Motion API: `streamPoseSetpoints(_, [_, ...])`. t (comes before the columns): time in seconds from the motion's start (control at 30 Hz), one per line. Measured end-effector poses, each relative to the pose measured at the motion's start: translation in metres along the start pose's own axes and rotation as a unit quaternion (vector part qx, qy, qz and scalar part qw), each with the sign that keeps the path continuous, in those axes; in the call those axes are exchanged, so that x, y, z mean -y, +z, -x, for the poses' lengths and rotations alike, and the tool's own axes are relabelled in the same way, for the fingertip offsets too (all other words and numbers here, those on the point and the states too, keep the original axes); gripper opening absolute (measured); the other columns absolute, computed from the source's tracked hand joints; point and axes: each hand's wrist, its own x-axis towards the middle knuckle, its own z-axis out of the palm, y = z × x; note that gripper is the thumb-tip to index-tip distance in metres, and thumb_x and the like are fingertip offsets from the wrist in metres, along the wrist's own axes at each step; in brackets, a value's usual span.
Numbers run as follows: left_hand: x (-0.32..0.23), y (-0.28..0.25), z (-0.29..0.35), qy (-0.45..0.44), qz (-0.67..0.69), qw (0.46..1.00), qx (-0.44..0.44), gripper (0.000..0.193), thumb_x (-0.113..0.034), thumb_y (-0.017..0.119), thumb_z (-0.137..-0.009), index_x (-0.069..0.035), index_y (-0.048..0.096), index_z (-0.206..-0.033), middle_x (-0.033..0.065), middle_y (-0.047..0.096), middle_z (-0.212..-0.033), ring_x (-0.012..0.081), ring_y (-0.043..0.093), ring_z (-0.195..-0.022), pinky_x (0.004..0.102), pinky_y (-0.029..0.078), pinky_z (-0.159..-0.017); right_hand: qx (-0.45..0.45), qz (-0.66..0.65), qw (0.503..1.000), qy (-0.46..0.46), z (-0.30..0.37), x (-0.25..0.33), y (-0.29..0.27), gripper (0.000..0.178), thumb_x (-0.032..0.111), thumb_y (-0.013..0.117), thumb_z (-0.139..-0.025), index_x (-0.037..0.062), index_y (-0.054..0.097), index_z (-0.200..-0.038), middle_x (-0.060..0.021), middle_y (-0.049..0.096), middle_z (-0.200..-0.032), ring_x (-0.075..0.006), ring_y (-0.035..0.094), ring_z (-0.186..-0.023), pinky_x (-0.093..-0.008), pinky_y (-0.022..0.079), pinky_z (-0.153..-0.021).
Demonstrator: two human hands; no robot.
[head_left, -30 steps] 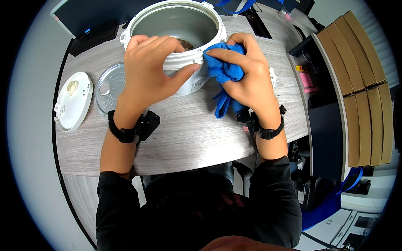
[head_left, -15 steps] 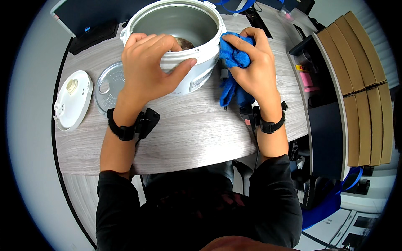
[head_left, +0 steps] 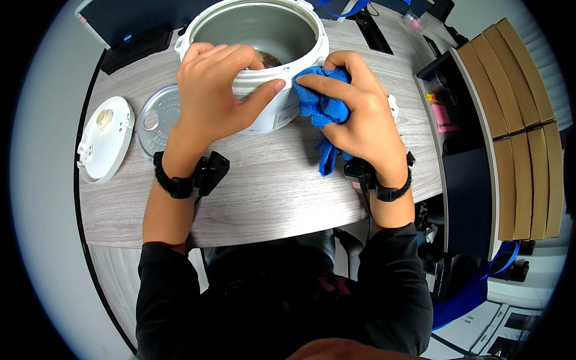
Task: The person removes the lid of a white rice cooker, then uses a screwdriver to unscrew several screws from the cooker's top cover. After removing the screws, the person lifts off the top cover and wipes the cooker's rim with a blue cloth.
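Note:
A white rice cooker body stands uncovered on the desk, its grey inside and a brownish patch at the bottom showing. My left hand grips its near rim, fingers hooked over the edge and thumb against the outer wall. In my right hand is a bunched blue cloth, pressed to the outside of the cooker just under the rim at the near right. One end of the cloth hangs below the hand. Left of the cooker lie a round metal inner lid with small holes and a white detached lid.
Behind the cooker at the left is a dark monitor. A shelf unit bounds the desk's right side, with brown cardboard boxes upon it. The wood-grain desk has its front edge close to my lap.
My right hand has moved the blue cloth left and nearer, along the cooker's outer side toward its front. My left hand keeps its hold on the rim.

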Motion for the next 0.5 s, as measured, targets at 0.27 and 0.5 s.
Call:
streamPoseSetpoints(0.27, [0.000,0.001,0.001,-0.001,0.010,1.000,-0.007,0.029,-0.033,0.087,-0.075,-0.013,0.065,-0.077,-0.0017,0.067,-0.071,0.0181,0.060,-0.063,0.0340,0.039,-0.073,0.003,0.038,0.998,0.040,0.000,-0.003,-0.003,0.049,-0.001,0.078,-0.059,0.0133,0.077,-0.106,-0.0128,0.060,-0.109,-0.0341,0.063,-0.097,-0.0405,0.054,-0.082])
streamPoseSetpoints(0.5, [0.002,0.003,0.000,0.005,0.012,1.000,-0.018,0.031,-0.033,0.088,-0.074,-0.013,0.064,-0.075,-0.0021,0.066,-0.070,0.0178,0.060,-0.063,0.0340,0.038,-0.073,-0.006,0.002,1.000,0.000,-0.001,0.007,0.005,0.048,-0.001,0.078,-0.058,0.0119,0.077,-0.105,-0.0110,0.057,-0.105,-0.0341,0.062,-0.096,-0.0403,0.054,-0.081])
